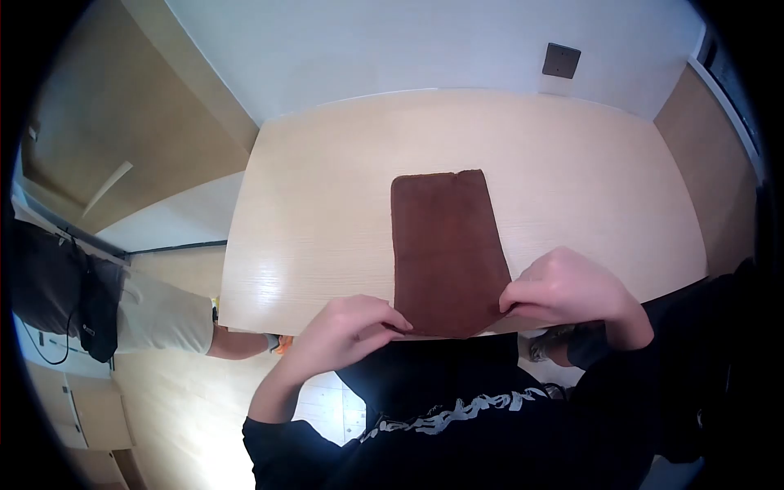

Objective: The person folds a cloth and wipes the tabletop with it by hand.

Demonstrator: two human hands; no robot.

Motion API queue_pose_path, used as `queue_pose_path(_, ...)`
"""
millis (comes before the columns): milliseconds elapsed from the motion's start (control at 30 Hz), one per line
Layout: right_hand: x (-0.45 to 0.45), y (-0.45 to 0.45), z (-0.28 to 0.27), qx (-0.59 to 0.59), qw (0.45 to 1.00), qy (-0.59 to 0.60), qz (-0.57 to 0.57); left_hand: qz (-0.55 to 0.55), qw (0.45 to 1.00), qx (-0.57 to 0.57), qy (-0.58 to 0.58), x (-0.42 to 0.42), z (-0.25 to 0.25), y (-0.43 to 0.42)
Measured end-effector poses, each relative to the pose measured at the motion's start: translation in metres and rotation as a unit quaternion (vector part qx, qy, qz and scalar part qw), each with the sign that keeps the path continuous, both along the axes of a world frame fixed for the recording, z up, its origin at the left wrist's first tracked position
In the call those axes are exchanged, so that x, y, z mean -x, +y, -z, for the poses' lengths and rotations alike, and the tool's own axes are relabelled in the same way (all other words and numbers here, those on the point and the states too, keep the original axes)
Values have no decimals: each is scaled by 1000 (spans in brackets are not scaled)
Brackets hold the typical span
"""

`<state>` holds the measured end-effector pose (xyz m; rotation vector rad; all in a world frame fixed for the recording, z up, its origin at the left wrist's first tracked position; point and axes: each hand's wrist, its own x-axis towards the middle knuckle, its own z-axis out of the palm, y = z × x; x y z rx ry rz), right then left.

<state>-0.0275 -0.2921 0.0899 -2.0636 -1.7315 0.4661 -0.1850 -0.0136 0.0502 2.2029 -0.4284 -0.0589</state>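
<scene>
Stretching across the middle of the view, the pale wood-grain tabletop [327, 204] backs onto a white wall [367, 49] and offers a broad, flat support, so the fabric on it can lie spread without sagging. Beyond its left side stands another person [163, 314], in light shorts, well apart from the fabric.

The brown cloth [445, 245] lies lengthwise on the tabletop, a little right of its middle, its short near side by the front edge. That placing probably puts both near corners within easy reach of the wearer, with the elbows bent and close in. Whether it is one layer or folded, I cannot tell.

The left hand [351, 327] pinches the near left corner between thumb and fingers; the right hand [563, 287] grips the cloth at the near right, where the border slants up toward the fingertips. Holding a corner each seems meant to keep that side spread and under control.

Smallest is the dark wall socket [562, 60], above the tabletop's far edge, touching nothing here.
</scene>
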Motion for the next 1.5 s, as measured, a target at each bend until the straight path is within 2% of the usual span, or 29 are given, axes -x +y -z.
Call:
queue_pose_path(100, -18, 2, -2, -62, 997, 39, 20, -63, 996, 49, 36, -18, -12, 0)
queue_pose_path(167, -39, 9, 0, -122, 990, 58, 40, -107, 992, 50, -31, -43, -15, 3)
queue_pose_path(200, -52, 15, 3, -138, 988, 61, 45, -131, 989, 69, -21, -56, -16, 5)
queue_pose_path(267, -73, 22, 7, -102, 965, 183, 157, -172, 980, 95, -11, -87, -14, 11)
queue_pose_path(333, -96, 33, 18, -77, 958, 143, 237, -190, 976, 106, -20, -116, -5, 17)
queue_pose_path(467, -133, 49, 57, -65, 950, 134, 275, -216, 975, 41, 20, -163, 26, 31)
queue_pose_path(533, -144, 60, 72, -33, 964, 63, 258, -217, 974, 3, 57, -181, 40, 40)
queue_pose_path(633, -155, 64, 86, -41, 964, 69, 255, -237, 968, -29, 71, -191, 47, 40)
queue_pose_path(700, -157, 63, 88, -62, 967, 64, 237, -235, 970, 4, 55, -189, 48, 40)
queue_pose_path(767, -147, 59, 67, -58, 965, 111, 229, -232, 971, 37, 40, -182, 42, 40)
queue_pose_path(833, -120, 45, 40, -60, 974, 108, 191, -180, 982, 63, 4, -159, 27, 36)
queue_pose_path(900, -88, 28, 18, -55, 987, 92, 122, -121, 982, 116, 92, -125, 3, 30)
queue_pose_path(967, -62, 11, -5, -30, 997, 64, 37, -58, 980, 93, 167, -92, -28, 23)
queue_pose_path(1000, -52, 5, -14, -6, 998, 63, 5, -58, 980, 94, 168, -84, -36, 19)
queue_pose_path(1067, -44, 3, -21, 6, 998, 70, -6, 24, 976, 116, 182, -73, -43, 16)
queue_pose_path(1133, -44, 4, -19, 16, 997, 71, -18, -16, 973, 126, 191, -81, -29, 14)
queue_pose_path(1233, -67, 16, 4, -8, 997, 68, 47, -74, 972, 128, 182, -104, -3, 18)
queue_pose_path(1300, -85, 26, 14, 24, 985, 109, 129, -168, 965, 106, 173, -119, 9, 19)
queue_pose_path(1400, -114, 33, 36, 3, 977, 135, 165, -203, 968, 94, 112, -140, 26, 23)
queue_pose_path(1500, -131, 39, 53, -3, 976, 128, 179, -220, 968, 69, 103, -151, 28, 24)
